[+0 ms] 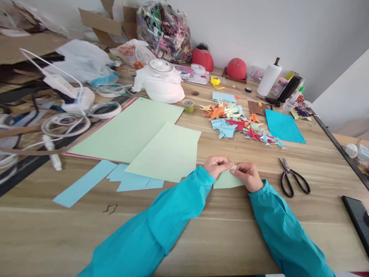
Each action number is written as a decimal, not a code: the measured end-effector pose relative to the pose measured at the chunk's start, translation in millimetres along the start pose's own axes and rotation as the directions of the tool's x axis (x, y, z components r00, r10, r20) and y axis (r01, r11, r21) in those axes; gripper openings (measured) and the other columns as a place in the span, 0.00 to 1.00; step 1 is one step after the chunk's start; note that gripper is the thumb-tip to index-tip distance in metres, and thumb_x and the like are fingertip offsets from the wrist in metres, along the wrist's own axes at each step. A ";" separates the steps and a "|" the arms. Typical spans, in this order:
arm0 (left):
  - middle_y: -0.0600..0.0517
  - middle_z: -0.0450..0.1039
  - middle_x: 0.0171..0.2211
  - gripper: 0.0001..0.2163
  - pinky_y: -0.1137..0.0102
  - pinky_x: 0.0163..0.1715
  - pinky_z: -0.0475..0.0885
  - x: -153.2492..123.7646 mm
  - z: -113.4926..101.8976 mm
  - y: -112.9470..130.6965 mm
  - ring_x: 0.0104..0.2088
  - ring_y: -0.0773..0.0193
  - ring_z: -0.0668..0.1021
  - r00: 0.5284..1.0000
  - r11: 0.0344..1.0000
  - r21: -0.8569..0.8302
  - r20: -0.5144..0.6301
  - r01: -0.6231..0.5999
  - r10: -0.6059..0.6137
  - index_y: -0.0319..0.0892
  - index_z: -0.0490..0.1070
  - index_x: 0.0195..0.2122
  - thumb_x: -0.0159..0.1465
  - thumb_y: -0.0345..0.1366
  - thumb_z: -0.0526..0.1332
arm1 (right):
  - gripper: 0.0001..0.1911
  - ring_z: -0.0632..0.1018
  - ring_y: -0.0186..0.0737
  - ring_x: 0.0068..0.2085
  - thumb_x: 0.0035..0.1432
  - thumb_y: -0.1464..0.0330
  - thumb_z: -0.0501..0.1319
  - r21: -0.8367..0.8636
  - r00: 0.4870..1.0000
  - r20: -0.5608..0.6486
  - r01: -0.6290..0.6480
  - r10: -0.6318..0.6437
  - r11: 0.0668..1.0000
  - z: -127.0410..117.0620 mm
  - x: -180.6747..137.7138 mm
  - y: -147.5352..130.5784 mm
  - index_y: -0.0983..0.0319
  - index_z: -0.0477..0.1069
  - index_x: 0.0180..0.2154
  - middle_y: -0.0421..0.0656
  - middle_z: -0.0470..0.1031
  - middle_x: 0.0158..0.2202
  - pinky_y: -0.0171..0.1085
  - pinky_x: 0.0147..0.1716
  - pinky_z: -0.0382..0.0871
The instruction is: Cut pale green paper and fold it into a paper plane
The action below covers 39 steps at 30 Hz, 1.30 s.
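Between my two hands is a small piece of pale green paper (226,181), its lower part near or on the table. My left hand (216,166) pinches its top edge with thumb and fingers. My right hand (249,176) grips the same paper on the right, thumb close to the left thumb. My fingers cover much of the paper's upper part. Just left of my hands lies a larger pale green sheet (170,152), overlapping a stack of big green sheets (129,129). Black-handled scissors (291,177) rest right of my right hand, blades slightly parted.
Folded paper cranes (230,121) in several colours are heaped beyond my hands, beside a turquoise cloth (284,126). Blue paper strips (86,182) lie at left. A phone (357,219) is at the right edge. White cables (66,123) and a white cap (163,82) stand farther back.
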<state>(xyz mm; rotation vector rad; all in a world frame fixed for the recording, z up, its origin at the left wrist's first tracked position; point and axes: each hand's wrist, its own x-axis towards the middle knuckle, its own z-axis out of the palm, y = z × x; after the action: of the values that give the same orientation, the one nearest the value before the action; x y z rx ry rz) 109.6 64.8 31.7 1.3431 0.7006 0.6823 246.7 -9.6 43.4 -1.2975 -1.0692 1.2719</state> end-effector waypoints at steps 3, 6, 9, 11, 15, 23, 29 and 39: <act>0.58 0.58 0.15 0.21 0.73 0.20 0.53 0.4 -0.3 1.0 0.19 0.72 0.59 0.999 0.998 -0.026 0.018 0.050 -0.050 0.38 0.64 0.14 0.44 0.52 0.67 | 0.18 0.62 0.28 0.18 0.37 0.58 0.70 0.032 1.000 -0.002 -0.026 0.026 0.999 0.7 -0.4 -0.6 0.64 0.68 0.16 0.36 0.65 0.15 0.31 0.18 0.52; 0.57 0.58 0.15 0.21 0.73 0.19 0.53 0.5 -0.1 1.4 0.19 0.72 0.60 0.996 0.995 -0.047 0.028 0.086 -0.084 0.38 0.64 0.14 0.43 0.53 0.67 | 0.18 0.63 0.28 0.18 0.38 0.58 0.70 0.051 0.999 0.005 -0.038 0.038 0.998 1.5 -0.7 -0.1 0.64 0.68 0.17 0.36 0.66 0.15 0.31 0.18 0.52; 0.57 0.60 0.16 0.21 0.74 0.20 0.54 -0.2 0.9 0.1 0.20 0.72 0.61 0.997 0.997 -0.029 -0.015 0.076 -0.076 0.38 0.66 0.16 0.44 0.53 0.67 | 0.18 0.61 0.27 0.18 0.38 0.58 0.70 0.051 0.999 -0.020 -0.026 0.027 0.998 1.8 -0.4 1.4 0.64 0.67 0.17 0.35 0.64 0.15 0.31 0.18 0.51; 0.57 0.59 0.16 0.21 0.74 0.20 0.55 -0.5 1.5 -2.0 0.20 0.72 0.61 0.997 0.998 -0.011 -0.046 0.061 -0.062 0.39 0.67 0.17 0.47 0.54 0.65 | 0.19 0.59 0.27 0.17 0.38 0.57 0.70 0.033 0.998 -0.054 -0.021 0.023 0.999 1.7 0.1 2.6 0.63 0.66 0.16 0.34 0.62 0.14 0.31 0.18 0.49; 0.58 0.59 0.16 0.21 0.73 0.20 0.55 0.7 2.5 -6.0 0.20 0.71 0.61 0.995 0.998 -0.018 -0.084 0.056 -0.058 0.39 0.67 0.19 0.49 0.55 0.63 | 0.21 0.59 0.27 0.17 0.38 0.56 0.69 0.018 0.994 -0.108 -0.019 0.021 1.000 0.8 0.7 4.2 0.63 0.64 0.16 0.34 0.60 0.13 0.30 0.17 0.49; 0.58 0.59 0.16 0.19 0.73 0.20 0.55 -0.4 6.1 -4.5 0.20 0.71 0.61 0.997 0.999 0.047 -0.079 -0.003 0.007 0.39 0.67 0.19 0.47 0.52 0.66 | 0.17 0.63 0.29 0.18 0.38 0.57 0.69 0.013 0.993 -0.112 -0.025 0.026 1.000 0.2 1.6 4.8 0.64 0.70 0.20 0.36 0.66 0.16 0.30 0.18 0.54; 0.58 0.60 0.16 0.17 0.73 0.21 0.55 1.0 6.0 -9.1 0.20 0.71 0.61 0.995 0.997 0.055 -0.075 -0.058 0.062 0.39 0.69 0.20 0.47 0.50 0.66 | 0.16 0.63 0.29 0.19 0.38 0.58 0.69 0.020 0.993 -0.116 -0.015 0.017 1.000 2.4 1.5 2.9 0.63 0.70 0.20 0.36 0.66 0.16 0.31 0.18 0.54; 0.57 0.62 0.17 0.16 0.73 0.21 0.56 2.5 5.9 -9.6 0.21 0.71 0.62 0.992 1.000 -0.002 -0.123 -0.024 0.024 0.38 0.69 0.19 0.46 0.48 0.66 | 0.15 0.63 0.30 0.20 0.41 0.57 0.67 -0.001 0.995 -0.102 0.019 -0.019 1.000 1.4 1.8 4.7 0.63 0.70 0.22 0.36 0.65 0.17 0.31 0.19 0.55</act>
<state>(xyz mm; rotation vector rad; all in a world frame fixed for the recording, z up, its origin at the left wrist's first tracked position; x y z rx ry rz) 116.1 62.2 22.6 1.3160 0.7825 0.7907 245.3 -8.3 38.6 -1.3353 -1.0068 1.1784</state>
